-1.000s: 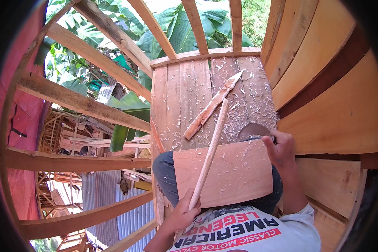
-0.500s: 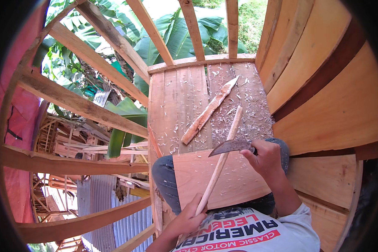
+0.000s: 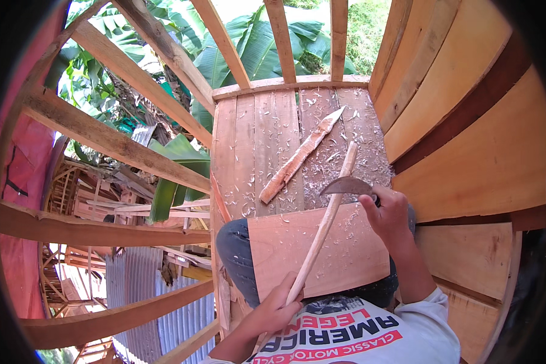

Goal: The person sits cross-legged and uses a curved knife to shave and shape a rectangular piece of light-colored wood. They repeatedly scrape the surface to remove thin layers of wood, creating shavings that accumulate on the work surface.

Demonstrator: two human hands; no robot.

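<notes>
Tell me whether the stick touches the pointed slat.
Apart. The head view shows planks between the stick, held in the left hand, and the pointed slat.

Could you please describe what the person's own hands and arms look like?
The left hand and right hand wear no gloves, and no watch or bracelet shows. The right sleeve is short and whitish, leaving the right forearm bare. It belongs to a shirt with black and red print.
</notes>
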